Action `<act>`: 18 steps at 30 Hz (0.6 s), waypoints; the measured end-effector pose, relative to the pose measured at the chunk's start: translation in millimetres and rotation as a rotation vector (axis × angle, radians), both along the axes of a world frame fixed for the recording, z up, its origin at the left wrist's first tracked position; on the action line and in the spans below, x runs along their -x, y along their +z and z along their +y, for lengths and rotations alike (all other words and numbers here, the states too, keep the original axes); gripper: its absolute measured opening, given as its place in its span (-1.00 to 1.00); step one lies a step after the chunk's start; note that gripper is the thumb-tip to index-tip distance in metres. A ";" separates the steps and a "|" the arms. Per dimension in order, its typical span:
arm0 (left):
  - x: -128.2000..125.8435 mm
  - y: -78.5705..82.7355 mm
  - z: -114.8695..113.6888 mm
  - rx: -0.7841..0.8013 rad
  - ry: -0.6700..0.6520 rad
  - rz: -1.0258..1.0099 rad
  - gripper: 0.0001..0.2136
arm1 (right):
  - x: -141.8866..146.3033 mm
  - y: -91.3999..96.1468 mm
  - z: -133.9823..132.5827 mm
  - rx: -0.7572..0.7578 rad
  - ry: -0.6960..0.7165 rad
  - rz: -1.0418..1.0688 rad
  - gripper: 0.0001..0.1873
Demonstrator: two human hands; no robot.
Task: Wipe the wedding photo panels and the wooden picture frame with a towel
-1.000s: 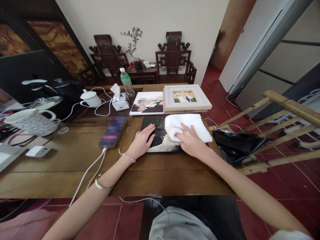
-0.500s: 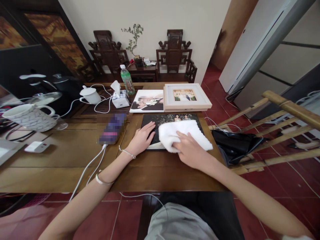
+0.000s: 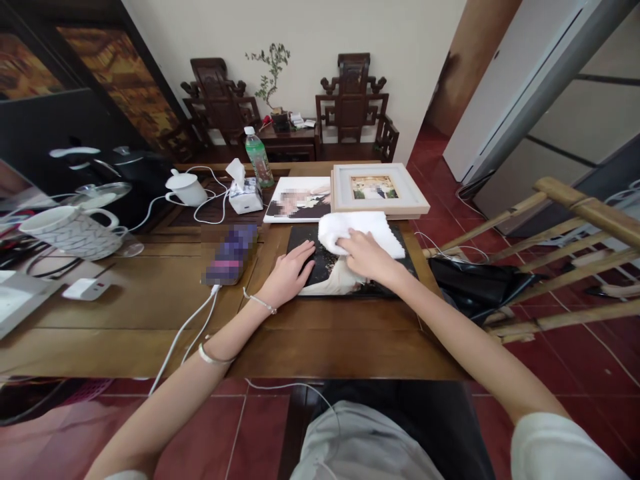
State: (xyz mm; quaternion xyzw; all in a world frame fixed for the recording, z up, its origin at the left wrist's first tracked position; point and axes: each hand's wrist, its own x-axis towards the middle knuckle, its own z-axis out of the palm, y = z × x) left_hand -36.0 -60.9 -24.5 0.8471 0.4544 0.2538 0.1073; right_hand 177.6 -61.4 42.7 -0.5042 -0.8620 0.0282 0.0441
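A dark photo panel (image 3: 345, 279) with a pale dress in its picture lies flat on the wooden table (image 3: 320, 340) in front of me. My left hand (image 3: 289, 272) rests on its left edge, fingers stretched out. Under my right hand (image 3: 367, 255) a white towel (image 3: 367, 228) is pressed against the panel's far part, bunched at the fingers. The towel covers the upper part of the picture. Just beyond it lie a white-edged photo print (image 3: 300, 200) and a light wooden picture frame (image 3: 420, 198).
Left of the panel lies a phone (image 3: 233, 257) on a white cable. Farther back stand a tissue box (image 3: 245, 197), a green-labelled bottle (image 3: 258, 159) and a lidded white cup (image 3: 186, 189). A patterned mug (image 3: 70, 233) sits far left. A bamboo chair (image 3: 565, 207) is at the right.
My right hand has moved the towel away from me, up to the panel's far edge, uncovering the pale dress in the near part. My left hand stays on the panel.
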 end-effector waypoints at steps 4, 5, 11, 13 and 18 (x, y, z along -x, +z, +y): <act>-0.6 0.1 -0.1 0.007 0.006 0.026 -0.61 | -3.4 -12.8 -57.1 0.022 0.042 -0.009 -0.47; -0.8 0.2 -0.2 0.008 0.008 0.032 -0.61 | -5.6 -14.1 -73.4 0.039 0.069 -0.005 -0.48; -1.5 0.8 -0.5 0.000 0.011 0.039 -0.62 | -37.1 -11.4 -131.8 0.149 0.164 0.082 -0.55; -1.6 0.8 -0.5 -0.003 0.014 0.038 -0.62 | -53.5 -12.6 -128.3 0.137 0.121 0.126 -0.58; -1.6 0.4 -0.3 -0.006 0.016 0.029 -0.63 | -79.9 -21.1 -86.4 0.004 -0.091 0.121 -0.62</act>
